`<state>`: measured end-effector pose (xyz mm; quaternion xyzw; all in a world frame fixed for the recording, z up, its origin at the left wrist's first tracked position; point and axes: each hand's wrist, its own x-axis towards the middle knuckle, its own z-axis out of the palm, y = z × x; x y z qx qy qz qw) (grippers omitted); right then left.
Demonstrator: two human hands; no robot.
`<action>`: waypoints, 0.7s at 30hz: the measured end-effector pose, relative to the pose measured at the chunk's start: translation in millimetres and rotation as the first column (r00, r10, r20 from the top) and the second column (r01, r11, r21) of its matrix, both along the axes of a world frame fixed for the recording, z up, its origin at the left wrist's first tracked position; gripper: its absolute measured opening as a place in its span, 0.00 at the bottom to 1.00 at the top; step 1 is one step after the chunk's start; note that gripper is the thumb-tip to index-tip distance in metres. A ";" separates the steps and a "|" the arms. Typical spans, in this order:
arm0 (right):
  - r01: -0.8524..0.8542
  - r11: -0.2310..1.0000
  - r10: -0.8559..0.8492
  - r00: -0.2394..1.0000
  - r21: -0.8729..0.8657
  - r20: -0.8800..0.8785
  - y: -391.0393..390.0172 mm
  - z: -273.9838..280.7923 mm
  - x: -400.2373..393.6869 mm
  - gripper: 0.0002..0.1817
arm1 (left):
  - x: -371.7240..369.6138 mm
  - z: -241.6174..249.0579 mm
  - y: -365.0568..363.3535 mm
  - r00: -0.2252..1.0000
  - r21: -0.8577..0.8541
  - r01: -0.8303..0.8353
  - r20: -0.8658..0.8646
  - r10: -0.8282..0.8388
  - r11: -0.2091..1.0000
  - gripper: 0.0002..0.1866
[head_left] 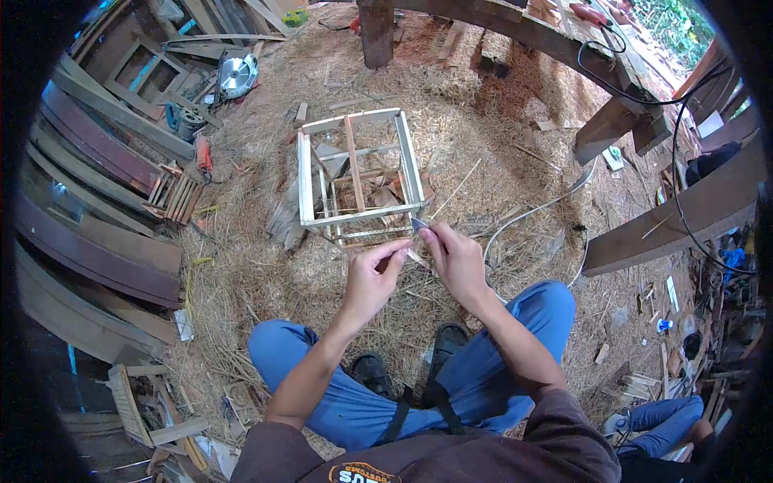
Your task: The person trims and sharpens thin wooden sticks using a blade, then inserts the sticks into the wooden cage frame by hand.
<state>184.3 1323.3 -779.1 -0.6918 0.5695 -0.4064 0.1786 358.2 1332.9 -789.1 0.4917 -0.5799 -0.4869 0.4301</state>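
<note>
Over my knees both hands come together just in front of a small box-shaped wooden frame (304,181). Between the thumb and fingers of my right hand (457,262) is a small dark grey pointed piece (418,226), its tip near the frame's closest corner. My left hand (375,278) is pinched closed, fingertips right beside the right hand's; I cannot tell what it holds. The frame stands on the ground, made of pale slats with one reddish slat (354,165) across its top. Several wood scraps show inside it.
Straw and shavings cover the ground (266,282). A circular saw (238,74) and other power tools lie at the left near stacked boards (105,274). Heavy curved timbers (676,217) stand right, with a black cable (676,153). Another person's legs (664,414) show at lower right.
</note>
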 end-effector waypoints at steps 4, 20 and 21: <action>0.021 0.999 -0.020 0.999 -0.042 0.030 -5.8 0.3 -5.9 0.09 | -1.9 -5.7 -2.4 0.993 0.014 0.040 -0.109 -0.038 0.999 0.14; 0.121 0.992 -0.122 0.992 -0.047 -0.020 -12.5 -2.0 -15.2 0.08 | 4.2 -8.7 -2.4 0.996 0.028 0.025 -0.085 -0.023 0.999 0.11; 0.122 0.992 -0.123 0.992 -0.041 -0.029 -12.8 -2.7 -16.0 0.08 | 4.4 -8.4 -2.5 0.997 0.027 0.019 -0.079 -0.017 0.999 0.11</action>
